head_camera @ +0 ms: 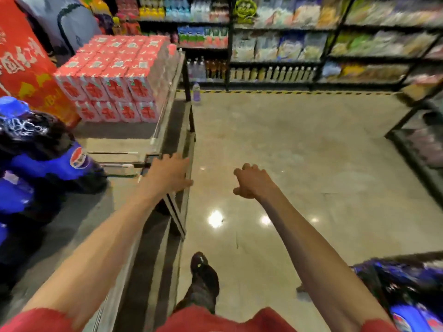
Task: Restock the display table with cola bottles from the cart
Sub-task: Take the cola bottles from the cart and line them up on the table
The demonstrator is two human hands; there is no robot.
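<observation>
Pepsi logo [78, 158] on cola bottle [51, 164]

The left hand [169, 173] spreads flat over the edge of the display table [119, 144], beside wrapped cola bottles [48, 161]. The right hand [251, 182] hangs loosely curled, holding nothing, above the floor [287, 140].

Red cartons [115, 77] are sitting stacked on your left. Ahead, a purple bottle [196, 92] is standing on the floor [287, 152] near stocked shelves [275, 63].

1 wide-angle head view looks forward and down; display table [84, 219] left.
</observation>
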